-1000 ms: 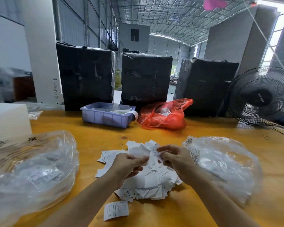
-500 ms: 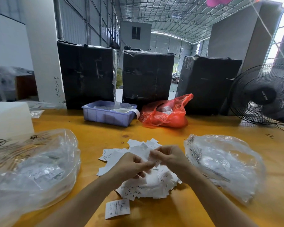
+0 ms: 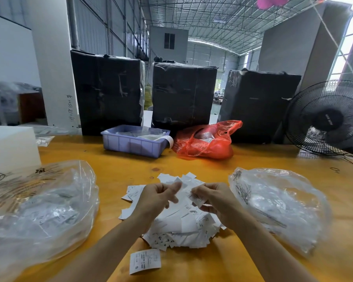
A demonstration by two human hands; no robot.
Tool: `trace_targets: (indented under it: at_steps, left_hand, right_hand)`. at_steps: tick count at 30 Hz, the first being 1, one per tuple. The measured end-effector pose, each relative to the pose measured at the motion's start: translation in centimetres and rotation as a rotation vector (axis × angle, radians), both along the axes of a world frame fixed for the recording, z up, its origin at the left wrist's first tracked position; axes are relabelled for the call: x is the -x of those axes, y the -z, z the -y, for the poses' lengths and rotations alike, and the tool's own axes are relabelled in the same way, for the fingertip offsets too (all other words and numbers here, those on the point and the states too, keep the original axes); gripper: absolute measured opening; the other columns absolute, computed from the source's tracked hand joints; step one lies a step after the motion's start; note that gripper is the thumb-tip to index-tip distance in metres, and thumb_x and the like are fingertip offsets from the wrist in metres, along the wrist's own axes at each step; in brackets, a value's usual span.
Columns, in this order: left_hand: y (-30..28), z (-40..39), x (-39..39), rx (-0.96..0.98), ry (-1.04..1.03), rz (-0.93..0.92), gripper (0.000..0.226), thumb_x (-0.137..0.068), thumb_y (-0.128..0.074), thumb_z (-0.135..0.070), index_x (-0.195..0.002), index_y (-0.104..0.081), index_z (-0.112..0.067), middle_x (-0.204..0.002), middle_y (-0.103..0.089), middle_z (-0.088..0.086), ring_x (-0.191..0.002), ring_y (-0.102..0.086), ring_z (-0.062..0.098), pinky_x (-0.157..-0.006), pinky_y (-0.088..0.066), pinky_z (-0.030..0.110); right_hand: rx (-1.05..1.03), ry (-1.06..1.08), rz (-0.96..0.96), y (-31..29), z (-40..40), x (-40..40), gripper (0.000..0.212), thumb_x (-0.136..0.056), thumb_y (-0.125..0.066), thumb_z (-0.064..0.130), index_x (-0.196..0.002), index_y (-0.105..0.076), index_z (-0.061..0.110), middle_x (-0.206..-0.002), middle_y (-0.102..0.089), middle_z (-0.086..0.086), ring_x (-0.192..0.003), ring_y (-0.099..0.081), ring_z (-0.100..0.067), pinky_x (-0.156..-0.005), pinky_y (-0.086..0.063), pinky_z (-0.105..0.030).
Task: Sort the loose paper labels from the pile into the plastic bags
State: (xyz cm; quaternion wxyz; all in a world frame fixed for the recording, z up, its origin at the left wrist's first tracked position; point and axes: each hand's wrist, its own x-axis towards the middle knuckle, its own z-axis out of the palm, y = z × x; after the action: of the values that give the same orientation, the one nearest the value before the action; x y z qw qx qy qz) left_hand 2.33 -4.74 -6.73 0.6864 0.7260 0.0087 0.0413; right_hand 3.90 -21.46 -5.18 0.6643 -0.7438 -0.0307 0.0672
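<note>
On the table (image 3: 192,267), my right hand (image 3: 218,204) pinches a label (image 3: 198,197), left hand (image 3: 157,197) curled empty; I'd read its size before bagging.

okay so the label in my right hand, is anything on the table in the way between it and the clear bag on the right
Nothing visible blocks it. The right hand pinches a label above the pile, and the clear bag lies right beside that hand. Only bare table shows around them; the bag's opening cannot be made out.
</note>
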Motion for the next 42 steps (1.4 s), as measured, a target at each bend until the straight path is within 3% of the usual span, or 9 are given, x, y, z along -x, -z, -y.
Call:
trace_targets:
  at_steps: [3,8,11,16,21,26,35,39,42]
  left_hand:
    - [0.0,0.1,0.2,0.021,0.047,0.028,0.046,-0.059,-0.077,-0.037,-0.087,-0.069,-0.001,-0.054,-0.062,-0.005,-0.042,-0.049,-0.005,-0.043,-0.036,0.006]
    - [0.2,0.3,0.2,0.034,0.038,-0.025,0.036,-0.057,-0.078,-0.039,-0.077,-0.073,-0.010,-0.051,-0.060,-0.013,-0.044,-0.049,-0.005,-0.042,-0.035,0.008]
    - [0.6,0.3,0.0,0.038,-0.003,-0.100,0.045,-0.054,-0.078,-0.049,-0.078,-0.074,-0.011,-0.059,-0.065,-0.007,-0.052,-0.045,0.008,-0.042,-0.033,0.015]
    - [0.6,0.6,-0.1,0.109,-0.004,-0.110,0.044,-0.056,-0.077,-0.044,-0.083,-0.074,-0.009,-0.066,-0.071,-0.002,-0.053,-0.048,0.009,-0.044,-0.035,0.016]
    - [0.7,0.2,-0.4,0.178,-0.040,-0.138,0.034,-0.057,-0.077,-0.042,-0.076,-0.075,-0.014,-0.070,-0.074,0.000,-0.054,-0.048,0.010,-0.049,-0.036,0.019]
    - [0.9,0.1,-0.6,0.188,-0.035,-0.148,0.037,-0.056,-0.076,-0.045,-0.074,-0.075,-0.014,-0.072,-0.074,0.000,-0.057,-0.048,0.012,-0.050,-0.034,0.020]
    - [0.6,0.5,0.0,0.132,-0.001,-0.130,0.037,-0.061,-0.073,-0.047,-0.079,-0.074,-0.015,-0.071,-0.074,-0.004,-0.060,-0.048,0.011,-0.050,-0.036,0.018]
    - [0.5,0.6,0.1,0.127,0.011,-0.118,0.039,-0.062,-0.071,-0.047,-0.081,-0.074,-0.013,-0.070,-0.073,-0.004,-0.055,-0.045,0.009,-0.043,-0.036,0.013]
    - [0.5,0.6,0.2,0.102,0.014,-0.115,0.037,-0.066,-0.070,-0.048,-0.081,-0.074,-0.014,-0.071,-0.073,-0.005,-0.059,-0.047,0.010,-0.048,-0.038,0.016]
  right_hand:
    - [0.013,-0.017,0.027,0.0,0.0,0.1,0.010,-0.084,-0.066,0.009,-0.078,-0.069,0.002,-0.074,-0.064,-0.010,-0.064,-0.059,-0.015,-0.061,-0.050,-0.023]
    - [-0.001,-0.008,0.116,0.1,-0.4,0.5,0.012,-0.082,-0.070,0.008,-0.071,-0.069,0.003,-0.068,-0.064,-0.012,-0.062,-0.058,-0.017,-0.060,-0.049,-0.025]
    - [0.010,0.013,0.180,0.1,-0.5,0.5,0.012,-0.080,-0.072,0.007,-0.070,-0.069,0.002,-0.065,-0.064,-0.011,-0.060,-0.057,-0.018,-0.060,-0.047,-0.028]
    - [0.052,-0.021,0.198,0.3,-0.8,0.6,0.013,-0.078,-0.074,0.014,-0.071,-0.070,0.003,-0.064,-0.067,-0.009,-0.058,-0.061,-0.014,-0.060,-0.051,-0.026]
    - [-0.002,0.076,0.268,-0.8,0.6,0.3,0.008,-0.078,-0.073,0.006,-0.081,-0.067,0.000,-0.068,-0.067,-0.012,-0.058,-0.067,-0.018,-0.062,-0.053,-0.028]
    - [-0.179,0.007,0.218,-1.6,1.5,0.2,0.033,-0.074,-0.073,0.000,-0.103,-0.060,0.009,-0.074,-0.070,-0.009,-0.062,-0.068,-0.022,-0.064,-0.056,-0.029]
    - [-0.010,-0.084,0.232,-1.1,0.7,0.7,0.036,-0.074,-0.073,-0.003,-0.106,-0.061,0.007,-0.084,-0.067,-0.015,-0.061,-0.068,-0.025,-0.061,-0.056,-0.028]
    - [0.051,-0.102,0.221,-0.9,0.7,0.7,0.038,-0.075,-0.073,-0.005,-0.109,-0.059,0.004,-0.082,-0.067,-0.015,-0.061,-0.068,-0.029,-0.061,-0.055,-0.030]
    - [0.055,-0.131,0.186,-0.9,0.6,0.7,0.036,-0.074,-0.073,-0.006,-0.105,-0.058,0.005,-0.080,-0.068,-0.018,-0.060,-0.068,-0.028,-0.058,-0.055,-0.028]
